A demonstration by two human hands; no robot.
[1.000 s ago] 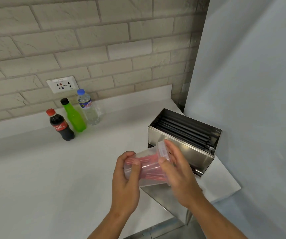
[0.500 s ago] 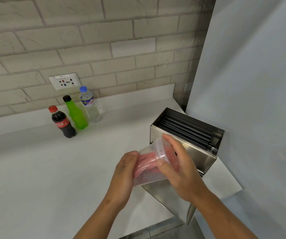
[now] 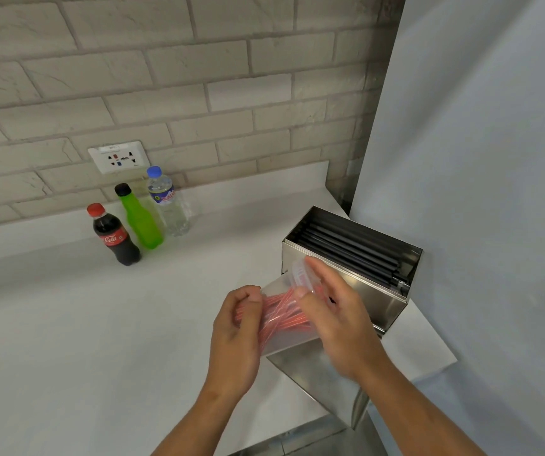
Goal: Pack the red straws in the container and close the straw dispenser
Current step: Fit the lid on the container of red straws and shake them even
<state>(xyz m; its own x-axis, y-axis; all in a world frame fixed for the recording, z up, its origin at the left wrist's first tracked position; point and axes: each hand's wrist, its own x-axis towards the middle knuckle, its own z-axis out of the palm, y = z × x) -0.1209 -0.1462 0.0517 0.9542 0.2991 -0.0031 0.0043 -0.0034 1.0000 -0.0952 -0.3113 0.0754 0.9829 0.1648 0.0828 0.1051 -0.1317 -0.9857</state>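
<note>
- Packing red straws (image 3: 282, 311) into clear plastic container (image 3: 284, 319), held between both hands.
- Left hand (image 3: 236, 330) clamping its base; right hand (image 3: 333, 319) gripping its mouth.
- Needing next, likely: seating lid, then shutting open steel straw dispenser (image 3: 350, 268) just beyond right hand.

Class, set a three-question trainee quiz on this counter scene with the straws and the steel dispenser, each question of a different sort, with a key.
1. True or false: the straw dispenser has its top open.
2. What colour are the straws lying inside the dispenser: A red, B black, C green?
3. Fill in: the left hand and the right hand hold a clear ____ of red straws.

Key: 1 true; 2 B; 3 container.
</note>
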